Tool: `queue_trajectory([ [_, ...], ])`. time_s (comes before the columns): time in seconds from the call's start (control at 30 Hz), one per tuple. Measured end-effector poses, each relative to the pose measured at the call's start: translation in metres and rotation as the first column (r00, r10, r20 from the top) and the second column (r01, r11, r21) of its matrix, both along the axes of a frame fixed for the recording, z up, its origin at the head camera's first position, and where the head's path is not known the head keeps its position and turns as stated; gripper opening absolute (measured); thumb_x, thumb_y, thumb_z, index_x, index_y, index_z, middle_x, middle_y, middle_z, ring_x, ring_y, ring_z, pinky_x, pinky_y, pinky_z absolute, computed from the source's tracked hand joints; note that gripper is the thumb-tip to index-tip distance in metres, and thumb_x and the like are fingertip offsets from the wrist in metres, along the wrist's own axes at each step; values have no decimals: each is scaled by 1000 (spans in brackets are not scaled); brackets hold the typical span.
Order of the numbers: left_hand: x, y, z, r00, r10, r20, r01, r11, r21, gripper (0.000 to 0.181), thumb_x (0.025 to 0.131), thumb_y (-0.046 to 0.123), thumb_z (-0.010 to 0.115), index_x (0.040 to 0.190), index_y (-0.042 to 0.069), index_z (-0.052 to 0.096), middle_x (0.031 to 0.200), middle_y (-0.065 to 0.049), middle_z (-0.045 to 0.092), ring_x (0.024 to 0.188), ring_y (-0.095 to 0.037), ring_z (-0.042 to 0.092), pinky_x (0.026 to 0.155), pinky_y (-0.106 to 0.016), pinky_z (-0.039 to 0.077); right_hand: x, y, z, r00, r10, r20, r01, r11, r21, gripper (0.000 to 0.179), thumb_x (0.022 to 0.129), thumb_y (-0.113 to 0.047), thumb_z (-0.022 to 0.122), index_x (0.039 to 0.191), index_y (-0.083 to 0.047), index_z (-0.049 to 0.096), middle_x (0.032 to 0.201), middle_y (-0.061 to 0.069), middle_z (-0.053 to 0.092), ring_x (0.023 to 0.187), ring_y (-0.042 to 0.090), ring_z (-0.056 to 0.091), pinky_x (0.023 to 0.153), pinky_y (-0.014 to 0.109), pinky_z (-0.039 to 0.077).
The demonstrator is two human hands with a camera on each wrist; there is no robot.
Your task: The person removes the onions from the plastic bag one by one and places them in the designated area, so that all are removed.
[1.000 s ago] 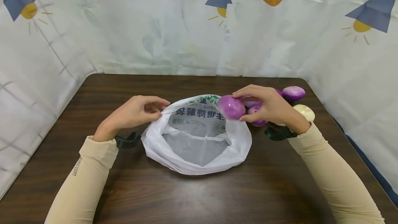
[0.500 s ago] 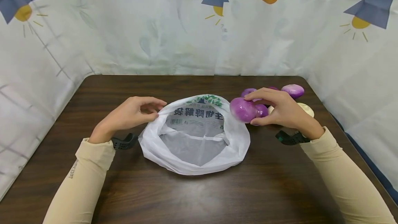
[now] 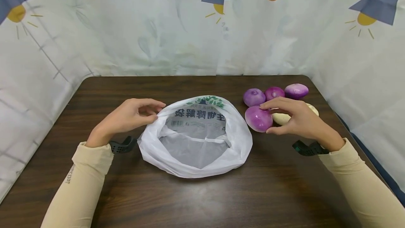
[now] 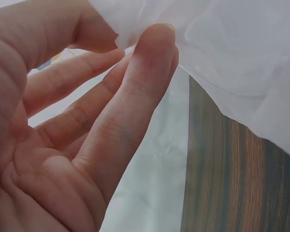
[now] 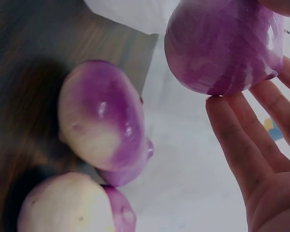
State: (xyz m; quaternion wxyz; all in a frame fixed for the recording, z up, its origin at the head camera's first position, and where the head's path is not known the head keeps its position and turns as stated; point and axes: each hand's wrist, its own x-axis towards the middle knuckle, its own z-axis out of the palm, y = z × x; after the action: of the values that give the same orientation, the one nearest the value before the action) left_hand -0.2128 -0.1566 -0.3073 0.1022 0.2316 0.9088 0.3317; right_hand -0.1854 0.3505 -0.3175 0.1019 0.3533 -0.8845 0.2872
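Observation:
My left hand (image 3: 129,119) pinches the left rim of a white plastic bag (image 3: 240,147), its mouth spread wide in the head view. In the left wrist view the thumb and index finger (image 4: 130,101) meet at the thin plastic. Right of the bag, my right hand (image 3: 297,120) holds a glossy red onion (image 3: 258,119) between thumb and fingertips. The right wrist view shows this onion (image 5: 222,43) with fingertips against its underside. Another red onion with a pale patch (image 5: 99,116) lies below it there, beside a mostly pale onion (image 5: 65,205).
Several more onions cluster at the back right of the dark wooden table (image 3: 196,203): purple ones (image 3: 254,97) in a row, and pale ones (image 3: 281,118) partly hidden behind my right hand. A patterned white curtain (image 3: 158,27) hangs behind the table and along its sides.
My right hand has carried the red onion from over the bag's right rim to the right, down close to the other onions. The left hand keeps its hold on the bag.

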Motion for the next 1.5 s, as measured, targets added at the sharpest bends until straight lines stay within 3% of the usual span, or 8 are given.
queue_trajectory([
  [0.33, -1, -1, 0, 1000, 3, 4, -3, 1000, -10, 41, 96, 14, 69, 136, 21, 67, 126, -1, 74, 98, 0, 69, 82, -18, 53, 16, 12, -9, 996, 75, 40, -74, 997, -11, 71, 59, -9, 100, 123, -18, 71, 120, -1, 71, 111, -10, 61, 89, 6, 52],
  [0.5, -1, -2, 0, 1000, 1, 2, -1, 1000, -7, 41, 96, 14, 69, 137, 20, 67, 127, -2, 73, 99, -1, 70, 82, -17, 53, 24, 17, -15, 997, 72, -13, -72, 997, 39, 75, 55, -12, 101, 123, -19, 73, 117, -3, 74, 113, -8, 59, 94, 2, 45],
  [0.63, -1, -2, 1, 1000, 3, -3, -3, 1000, -1, 41, 96, 14, 69, 137, 19, 67, 128, -2, 73, 101, -5, 71, 82, -16, 53, 28, 21, -22, 997, 80, -19, -79, 994, 74, 71, 59, -19, 101, 124, -20, 73, 117, -3, 76, 115, -6, 60, 101, 0, 38],
  [0.8, -2, -3, 0, 1000, 8, 0, -8, 1000, -1, 41, 96, 14, 69, 136, 18, 67, 127, -3, 73, 101, -5, 71, 81, -16, 53, 31, 23, -31, 997, 75, -14, -73, 992, 104, 69, 61, -22, 100, 125, -22, 72, 118, -5, 75, 115, -3, 61, 101, 0, 38],
  [1.2, -3, -2, -2, 1000, -2, -3, 2, 1000, 21, 40, 96, 11, 69, 135, 17, 68, 122, -4, 75, 95, 3, 69, 80, -15, 54, 34, 23, -46, 998, 53, -28, -48, 987, 155, 67, 61, -24, 99, 122, -22, 72, 118, -5, 72, 111, 5, 63, 101, -1, 36],
  [1.5, -2, -2, -1, 1000, 0, -7, 0, 1000, 16, 40, 96, 11, 69, 136, 15, 68, 122, -5, 75, 96, 3, 69, 79, -16, 54, 30, 21, -48, 998, 59, -34, -55, 993, 103, 68, 58, -21, 100, 120, -20, 72, 118, -4, 71, 112, 4, 61, 100, 0, 37],
])
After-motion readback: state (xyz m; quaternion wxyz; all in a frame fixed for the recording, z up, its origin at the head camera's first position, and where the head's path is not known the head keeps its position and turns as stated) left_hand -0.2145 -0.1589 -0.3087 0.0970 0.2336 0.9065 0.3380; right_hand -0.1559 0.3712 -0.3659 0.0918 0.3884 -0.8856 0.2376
